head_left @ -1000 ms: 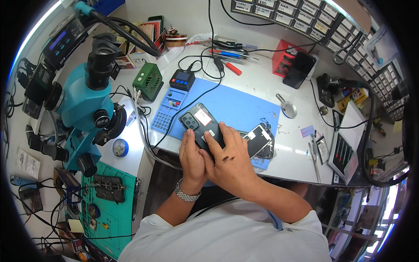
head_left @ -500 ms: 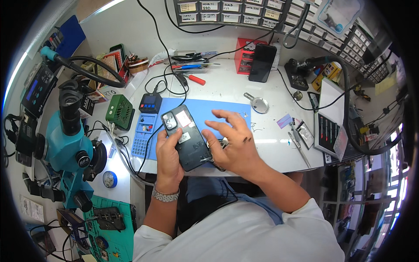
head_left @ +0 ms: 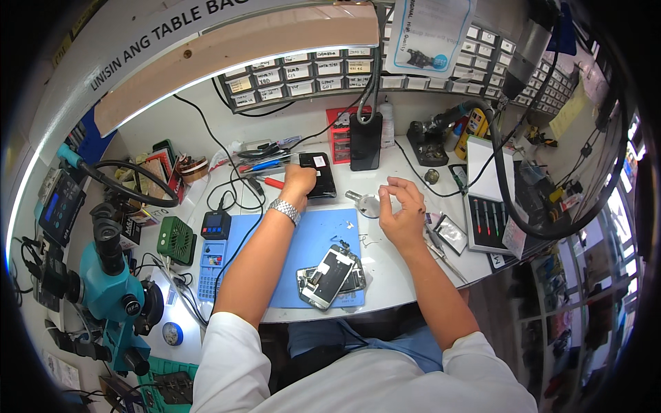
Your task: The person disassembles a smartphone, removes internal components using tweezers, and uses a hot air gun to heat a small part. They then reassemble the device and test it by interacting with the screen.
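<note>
Lying at the back of the white table (head_left: 385,292), the dark phone (head_left: 322,180) with the pale sticker (head_left: 319,161) is off the blue mat (head_left: 297,237), and the left hand (head_left: 301,182) is at its left side. The fingers of that hand are bent, but their tips are hidden, so I cannot tell if they grip the phone or just touch it. I think getting the phone to the back is nearly done, and the part not done is the hand letting go. The right hand (head_left: 403,210) holds nothing; its fingers are a bit bent and spread, and it is just beside the round magnifying glass (head_left: 368,206). Close to the left hand is a tool with a red handle (head_left: 273,183). Behind the dark phone, a black phone (head_left: 365,141) stands up by a red box (head_left: 339,141). Nearer the person, on the mat, a white-edged phone screen (head_left: 330,277) lies slantwise on opened phone parts (head_left: 355,281). Those are not put together, and no hand is on them. Farther out, tweezers (head_left: 447,261) lie on the right, near a case of thin tools (head_left: 489,224), and a big blue microscope (head_left: 103,268) stands on the left.
</note>
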